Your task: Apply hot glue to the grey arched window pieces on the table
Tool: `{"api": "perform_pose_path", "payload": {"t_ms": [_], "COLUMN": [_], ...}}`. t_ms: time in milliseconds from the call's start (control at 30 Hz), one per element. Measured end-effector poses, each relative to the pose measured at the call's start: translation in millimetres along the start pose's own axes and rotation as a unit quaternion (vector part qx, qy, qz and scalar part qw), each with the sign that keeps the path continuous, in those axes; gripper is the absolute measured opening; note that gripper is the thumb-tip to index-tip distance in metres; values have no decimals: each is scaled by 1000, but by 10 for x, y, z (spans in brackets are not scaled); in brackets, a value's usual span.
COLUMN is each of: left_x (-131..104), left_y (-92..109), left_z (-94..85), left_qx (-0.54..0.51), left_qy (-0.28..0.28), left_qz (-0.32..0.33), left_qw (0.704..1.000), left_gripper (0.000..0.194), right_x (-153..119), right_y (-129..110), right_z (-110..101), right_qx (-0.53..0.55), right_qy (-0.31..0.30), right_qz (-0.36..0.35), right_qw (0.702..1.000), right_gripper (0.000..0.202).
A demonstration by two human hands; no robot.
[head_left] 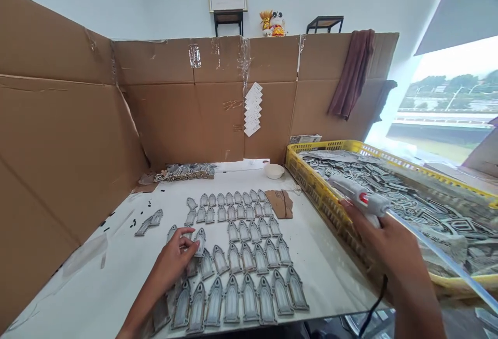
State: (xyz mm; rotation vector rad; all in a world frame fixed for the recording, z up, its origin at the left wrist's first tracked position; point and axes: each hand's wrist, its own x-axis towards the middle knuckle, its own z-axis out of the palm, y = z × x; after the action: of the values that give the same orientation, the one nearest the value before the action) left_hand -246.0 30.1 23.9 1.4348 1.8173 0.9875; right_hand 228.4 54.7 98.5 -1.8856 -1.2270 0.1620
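Rows of arched frames (249, 297) lie on my tabletop (319, 261), most with points facing away from me, presumably aligned to keep every face within reach. My left hand (179, 253) pinches 1 small frame (201, 240) between thumb and fingers near its side, perhaps to leave its pale panel exposed; whether it is lifted clear, I cannot tell. My right hand (392, 240) is closed round the handle of a hot-glue gun (355, 192), nozzle over the yellow crate (311, 187), likely keeping it off the rows. A translucent glue stick (443, 258) trails behind.
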Motion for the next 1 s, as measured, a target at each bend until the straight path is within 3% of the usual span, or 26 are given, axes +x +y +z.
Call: {"api": "perform_pose_path", "payload": {"t_ms": [100,300,433,567,767,867,1000], "left_x": [162,317,346,354,166,71,48], "left_y": [-18,-34,-9,72,361,535,696], "left_z": [-30,-28,33,64,116,270,608], "left_qx": [50,141,187,246,376,420,457], "left_qy": [4,29,25,25,54,44,-7], "left_qz": [-3,-22,-29,-37,-35,-9,38], "left_qw": [999,989,982,968,924,907,889], "left_gripper": [69,57,48,43,51,53,49], "right_x": [-4,-49,-69,-44,-26,-44,-62], "right_y": [-36,-65,-27,10,31,38,33], "right_z": [-77,-236,-226,-144,-124,-133,-143], "right_qx": [21,85,152,180,190,249,278], "right_qy": [-36,-25,15,18,16,21,26], "right_qz": [104,168,136,122,117,105,86], "right_qw": [994,982,979,976,975,963,956], "right_gripper": [69,71,66,67,70,70,69]}}
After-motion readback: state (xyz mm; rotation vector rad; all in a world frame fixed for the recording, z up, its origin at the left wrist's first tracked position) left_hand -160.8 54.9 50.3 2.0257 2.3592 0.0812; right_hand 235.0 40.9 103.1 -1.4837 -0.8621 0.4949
